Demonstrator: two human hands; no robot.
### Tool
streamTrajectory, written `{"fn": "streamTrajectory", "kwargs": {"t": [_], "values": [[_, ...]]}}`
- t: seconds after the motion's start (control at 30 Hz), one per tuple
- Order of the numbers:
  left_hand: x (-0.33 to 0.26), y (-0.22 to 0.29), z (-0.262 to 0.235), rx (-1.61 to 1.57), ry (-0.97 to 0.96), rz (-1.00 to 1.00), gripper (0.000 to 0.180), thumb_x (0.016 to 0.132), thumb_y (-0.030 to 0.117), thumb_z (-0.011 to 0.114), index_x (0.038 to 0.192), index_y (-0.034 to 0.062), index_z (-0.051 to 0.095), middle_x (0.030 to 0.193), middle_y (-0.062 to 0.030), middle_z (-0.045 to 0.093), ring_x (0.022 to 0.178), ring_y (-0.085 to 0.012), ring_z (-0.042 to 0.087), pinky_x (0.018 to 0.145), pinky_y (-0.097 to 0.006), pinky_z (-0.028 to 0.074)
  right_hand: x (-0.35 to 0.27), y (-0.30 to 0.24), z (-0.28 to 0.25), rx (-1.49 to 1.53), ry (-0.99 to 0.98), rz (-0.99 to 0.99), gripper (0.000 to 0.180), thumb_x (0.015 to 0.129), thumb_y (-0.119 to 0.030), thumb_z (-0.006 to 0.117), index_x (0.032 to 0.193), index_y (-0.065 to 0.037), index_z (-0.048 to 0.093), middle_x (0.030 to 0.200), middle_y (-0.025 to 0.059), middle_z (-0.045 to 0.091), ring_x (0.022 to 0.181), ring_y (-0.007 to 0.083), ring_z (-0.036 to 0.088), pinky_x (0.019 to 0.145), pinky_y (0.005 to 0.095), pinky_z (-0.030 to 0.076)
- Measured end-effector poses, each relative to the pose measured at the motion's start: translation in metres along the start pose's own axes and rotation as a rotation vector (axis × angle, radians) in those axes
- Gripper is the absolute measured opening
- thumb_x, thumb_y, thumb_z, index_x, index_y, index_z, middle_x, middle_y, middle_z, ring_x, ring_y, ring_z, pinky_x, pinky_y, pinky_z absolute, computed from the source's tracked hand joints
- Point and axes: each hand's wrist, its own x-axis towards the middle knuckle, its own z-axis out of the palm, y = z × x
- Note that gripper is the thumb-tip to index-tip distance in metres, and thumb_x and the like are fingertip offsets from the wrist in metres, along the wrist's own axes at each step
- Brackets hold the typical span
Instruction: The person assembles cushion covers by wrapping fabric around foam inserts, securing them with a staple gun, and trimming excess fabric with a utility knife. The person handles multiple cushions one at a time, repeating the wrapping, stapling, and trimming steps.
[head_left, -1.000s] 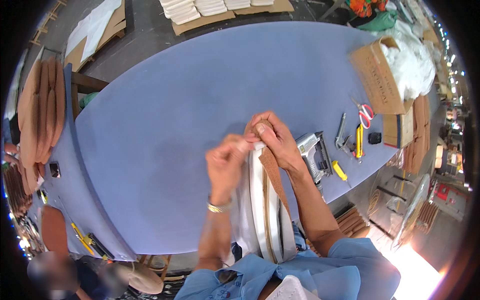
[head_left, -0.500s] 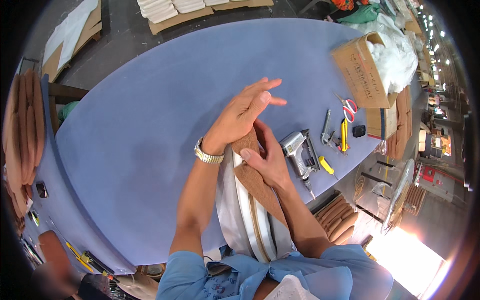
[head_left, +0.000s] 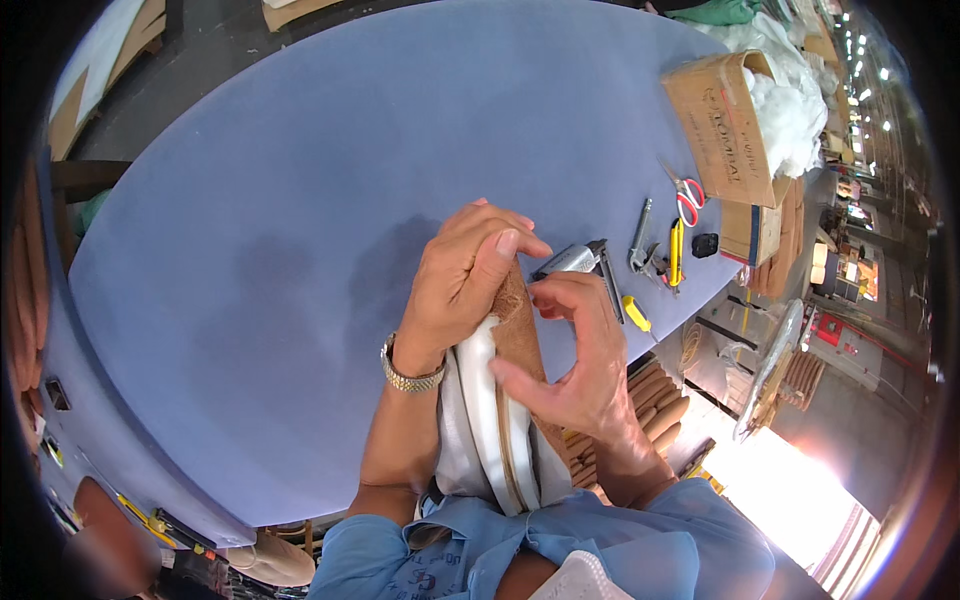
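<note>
An upholstered pad (head_left: 482,385) stands on edge between my forearms, its near end against my shirt. Brown fabric (head_left: 520,345) covers its right side; white padding, a thin brown edge strip and pale grey cloth show along the rim. My left hand (head_left: 460,275), with a metal watch at the wrist, curls round the pad's far end, fingers bent and thumb by the brown fabric. To the right of the pad, my right hand (head_left: 585,355) has its thumb and fingers spread apart, the thumb tip at the rim. Partly behind the right hand lies a grey staple gun (head_left: 570,262).
On the blue-covered table (head_left: 250,300), to the right, lie red-handled scissors (head_left: 690,200), a grey metal tool (head_left: 641,240), a yellow cutter (head_left: 676,255), a small black block (head_left: 705,245) and a yellow-handled pointed tool (head_left: 636,314). A cardboard box (head_left: 715,130) with white stuffing stands at the far right.
My left hand's stretched fingers have curled round the pad's far end. My right hand has let go of the brown fabric and spread its fingers. The pad's far end is lower in view.
</note>
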Motion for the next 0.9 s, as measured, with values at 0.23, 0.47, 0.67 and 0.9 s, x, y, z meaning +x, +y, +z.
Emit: {"fn": "streamTrajectory", "kwargs": {"t": [0.23, 0.47, 0.67, 0.9], "values": [[-0.008, 0.006, 0.007, 0.110, 0.065, -0.020, 0.038, 0.112, 0.024, 0.040, 0.116, 0.0042, 0.072, 0.124, -0.0098, 0.071, 0.136, -0.0310, 0.057, 0.123, -0.052, 0.022, 0.023, -0.003, -0.015, -0.135, 0.014, -0.055, 0.011, 0.085, -0.002, 0.074, 0.095, 0.000, 0.071, 0.081, 0.0098, 0.067, 0.068, 0.0215, 0.067, 0.062, 0.0311, 0.053], [-0.013, -0.003, 0.011, 0.052, 0.048, -0.036, 0.037, 0.113, 0.024, 0.041, 0.125, 0.0054, 0.070, 0.132, -0.0096, 0.069, 0.147, -0.0340, 0.045, 0.125, -0.054, 0.015, 0.025, 0.001, -0.007, -0.157, 0.128, -0.170, 0.007, 0.089, -0.005, 0.076, 0.093, -0.002, 0.071, 0.077, 0.0080, 0.064, 0.060, 0.0189, 0.059, 0.055, 0.0310, 0.047], [-0.014, -0.005, 0.004, -0.054, 0.022, -0.044, 0.035, 0.112, 0.023, 0.043, 0.124, 0.0068, 0.071, 0.134, -0.0104, 0.068, 0.151, -0.0359, 0.039, 0.126, -0.056, 0.010, 0.007, -0.012, 0.015, -0.081, 0.126, -0.066, 0.007, 0.092, -0.004, 0.075, 0.094, 0.000, 0.069, 0.077, 0.0086, 0.063, 0.061, 0.0181, 0.058, 0.055, 0.0308, 0.045], [-0.012, -0.005, -0.004, -0.098, -0.006, -0.058, 0.031, 0.102, 0.029, 0.059, 0.121, 0.0070, 0.071, 0.133, -0.0126, 0.069, 0.153, -0.0372, 0.035, 0.126, -0.058, 0.008, -0.001, -0.012, 0.029, -0.180, 0.146, -0.213, 0.015, 0.089, 0.003, 0.073, 0.102, 0.001, 0.066, 0.084, 0.0132, 0.063, 0.065, 0.0257, 0.062, 0.056, 0.0352, 0.049]]}}
